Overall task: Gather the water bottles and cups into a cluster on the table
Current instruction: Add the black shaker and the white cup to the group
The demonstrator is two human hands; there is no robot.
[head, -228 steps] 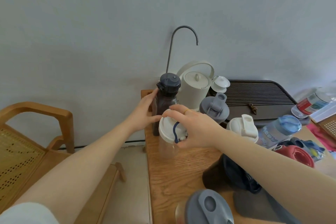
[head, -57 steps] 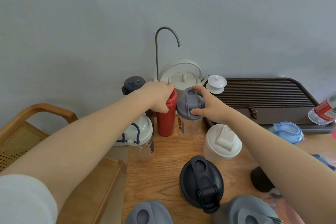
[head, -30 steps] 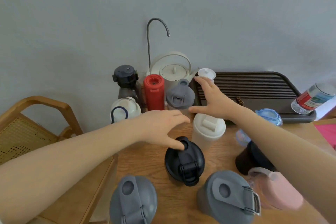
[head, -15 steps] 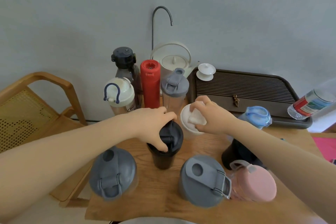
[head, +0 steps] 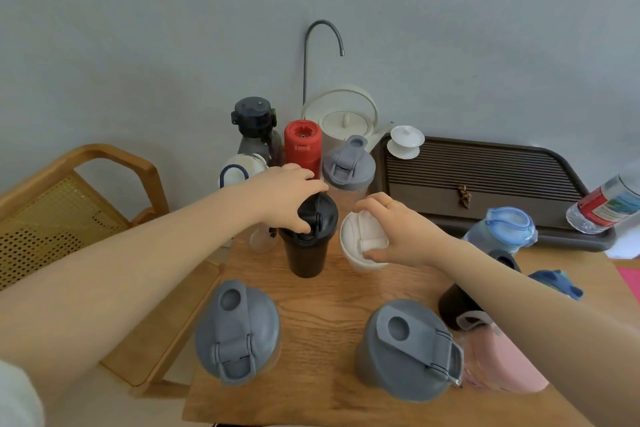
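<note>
Left hand (head: 284, 199) was clamped over the lid of the black cup (head: 306, 246), right hand (head: 398, 232) gripped the white cup (head: 360, 246) right beside it. Both cups sat upright on the table (head: 322, 315), just in front of the red bottle (head: 302, 146), with 2 grey-lidded bottles nearer the camera.

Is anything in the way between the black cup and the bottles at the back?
Nothing visible. The left hand holds the black cup by its lid, and only bare table shows between it and the red bottle just behind.
</note>
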